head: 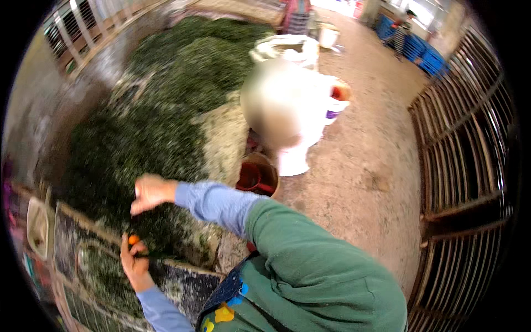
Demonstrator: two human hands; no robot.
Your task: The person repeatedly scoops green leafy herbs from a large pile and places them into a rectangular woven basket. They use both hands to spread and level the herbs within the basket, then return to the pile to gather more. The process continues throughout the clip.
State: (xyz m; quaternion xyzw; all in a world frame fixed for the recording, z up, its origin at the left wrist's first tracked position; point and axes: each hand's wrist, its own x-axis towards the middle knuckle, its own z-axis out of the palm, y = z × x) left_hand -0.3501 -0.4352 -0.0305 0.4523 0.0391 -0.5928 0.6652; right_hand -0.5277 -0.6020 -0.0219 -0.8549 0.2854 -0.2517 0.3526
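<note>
My left hand (135,263) is low at the left, with a small round orange object (133,239) held at its fingers. What that object is, I cannot tell. Above it my right hand (153,193) is blurred and bent at the wrist, fingers pointing down. Whether anything is in those fingers does not show. Both hands are over the near end of a large heap of dark green, leafy-looking material (141,145). Below my left hand is a dark, worn board or frame (178,286) with green bits on it.
A person in white (294,162) is close beside the heap, near a dark red bucket (257,176). Behind are a white sack (286,43) and a white tub (336,110). Slatted racks (460,166) line the right. Another person (400,35) is by blue crates (423,54).
</note>
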